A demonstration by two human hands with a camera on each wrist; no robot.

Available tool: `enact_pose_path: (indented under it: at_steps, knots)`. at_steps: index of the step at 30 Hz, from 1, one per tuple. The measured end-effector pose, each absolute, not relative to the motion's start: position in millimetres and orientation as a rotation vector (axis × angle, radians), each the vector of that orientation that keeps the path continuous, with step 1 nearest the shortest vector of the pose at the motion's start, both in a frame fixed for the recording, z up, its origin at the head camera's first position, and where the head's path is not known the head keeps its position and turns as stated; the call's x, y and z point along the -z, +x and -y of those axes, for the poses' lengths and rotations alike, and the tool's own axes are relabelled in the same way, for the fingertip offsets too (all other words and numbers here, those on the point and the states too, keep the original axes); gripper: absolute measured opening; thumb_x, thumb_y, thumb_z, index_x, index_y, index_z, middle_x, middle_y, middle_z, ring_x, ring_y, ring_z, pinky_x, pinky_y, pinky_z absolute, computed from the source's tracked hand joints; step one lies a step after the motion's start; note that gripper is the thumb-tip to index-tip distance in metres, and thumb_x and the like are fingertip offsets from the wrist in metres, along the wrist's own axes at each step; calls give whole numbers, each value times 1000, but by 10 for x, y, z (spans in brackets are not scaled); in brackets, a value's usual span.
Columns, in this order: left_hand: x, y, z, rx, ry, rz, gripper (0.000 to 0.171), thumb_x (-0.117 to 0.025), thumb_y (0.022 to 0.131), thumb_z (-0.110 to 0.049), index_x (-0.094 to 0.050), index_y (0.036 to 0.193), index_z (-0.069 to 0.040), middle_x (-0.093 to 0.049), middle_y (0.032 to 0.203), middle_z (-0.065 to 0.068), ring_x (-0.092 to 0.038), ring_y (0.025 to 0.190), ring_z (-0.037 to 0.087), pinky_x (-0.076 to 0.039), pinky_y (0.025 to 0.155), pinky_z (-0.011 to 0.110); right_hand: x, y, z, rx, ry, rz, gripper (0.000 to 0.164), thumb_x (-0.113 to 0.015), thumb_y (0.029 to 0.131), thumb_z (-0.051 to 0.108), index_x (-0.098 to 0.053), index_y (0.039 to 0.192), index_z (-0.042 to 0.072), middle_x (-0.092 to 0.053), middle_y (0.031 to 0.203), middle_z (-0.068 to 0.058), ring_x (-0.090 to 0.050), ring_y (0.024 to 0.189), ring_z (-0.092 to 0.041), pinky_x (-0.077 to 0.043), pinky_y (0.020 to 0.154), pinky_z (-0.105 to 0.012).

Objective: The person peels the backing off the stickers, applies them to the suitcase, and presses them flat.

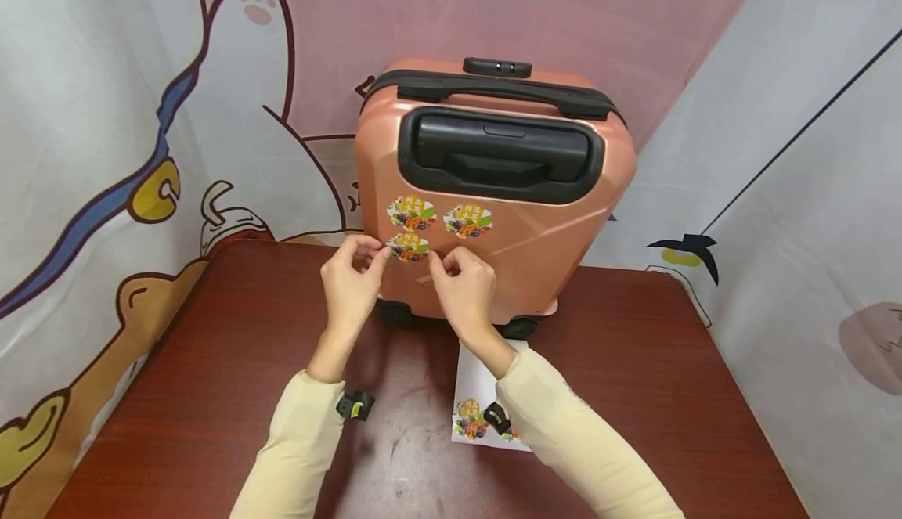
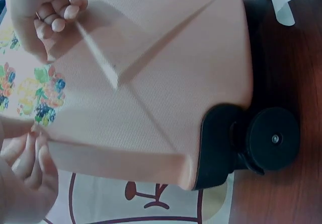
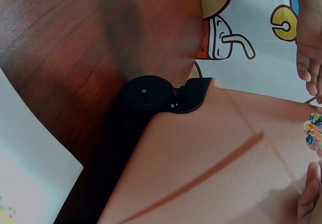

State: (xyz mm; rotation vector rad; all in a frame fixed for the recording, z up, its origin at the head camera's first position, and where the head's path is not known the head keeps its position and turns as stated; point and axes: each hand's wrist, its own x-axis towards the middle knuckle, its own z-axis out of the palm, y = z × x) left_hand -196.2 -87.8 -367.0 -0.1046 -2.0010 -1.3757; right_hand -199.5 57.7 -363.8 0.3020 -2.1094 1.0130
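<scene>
An oval fruit-print sticker (image 1: 407, 247) lies against the front of a rose-gold suitcase (image 1: 521, 237), with a hand at either end. My left hand (image 1: 355, 280) pinches its left edge between thumb and fingertips. At its right edge, the thumb and index finger of my right hand (image 1: 463, 288) pinch it. Two similar stickers are on the case just above, one on the left (image 1: 412, 214) and another to its right (image 1: 468, 221). In the left wrist view, the held sticker (image 2: 43, 95) sits between both hands. Only part of this sticker (image 3: 314, 132) enters the right wrist view.
The suitcase stands upright on a dark red-brown table (image 1: 247, 362), its black wheels (image 1: 521, 328) on the tabletop. A white sticker sheet (image 1: 474, 378) with fruit stickers lies under the right forearm. Cartoon-printed cloth (image 1: 324, 49) hangs behind and at both sides.
</scene>
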Motion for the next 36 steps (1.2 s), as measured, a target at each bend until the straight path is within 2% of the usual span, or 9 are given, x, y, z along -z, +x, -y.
enact_pose_path:
  at_steps: [4,11,13,19,22,26,31,36]
  knots:
    - [3690,-1950,906,1428,-223,2056,9,-68,82,-2,-65,90,1,-65,76,12,-58,66,20,-41,57,20,3666,-1982,-604,-1098,381,2111,25,-70,79,11,-57,57,6,-56,53,-4,-51,48,-13,-41,47,-26]
    - [3730,-1937,945,1519,-293,2046,10,-63,86,-1,-67,96,1,-67,83,14,-56,56,31,-44,41,17,3715,-1946,-630,-1474,551,2205,6,-68,80,5,-66,82,-1,-68,74,-9,-65,64,-19,-52,59,-27]
    - [3744,-1943,951,1537,-301,2043,11,-63,86,-1,-67,97,1,-67,85,14,-56,54,31,-44,41,16,3730,-1951,-641,-1548,584,2220,8,-68,80,2,-66,86,-2,-69,81,-12,-66,70,-21,-53,62,-28]
    - [3785,-1960,968,1547,-335,2028,14,-64,85,1,-66,98,4,-67,85,17,-51,51,10,-43,41,16,3723,-1968,-656,-1677,676,2213,17,-67,79,-6,-64,96,-6,-68,94,-18,-66,85,-28,-54,71,-37]
    - [3790,-1956,974,1547,-340,2040,14,-63,86,2,-66,99,4,-67,85,17,-50,50,5,-43,42,17,3650,-1949,-645,-1711,711,2201,20,-66,79,-9,-62,99,-10,-66,97,-23,-65,89,-33,-52,75,-44]
    - [3783,-1947,980,1539,-345,2051,13,-62,86,2,-67,99,2,-68,85,14,-51,50,5,-45,42,19,3429,-1858,-611,-1711,759,2201,21,-63,79,-13,-59,100,-15,-64,99,-28,-62,92,-40,-50,77,-49]
    - [3779,-1954,984,1515,-364,2047,13,-62,87,0,-66,99,1,-68,85,13,-53,48,12,-46,42,21,3220,-1802,-571,-1688,814,2202,25,-64,79,-12,-58,103,-15,-63,101,-29,-60,96,-40,-52,74,-47]
    - [3777,-1963,982,1512,-356,2046,13,-61,87,1,-66,99,2,-67,84,14,-54,49,23,-45,43,18,3302,-1927,-578,-1734,910,2127,31,-65,79,-11,-58,110,-10,-62,111,-23,-59,104,-32,-50,81,-44]
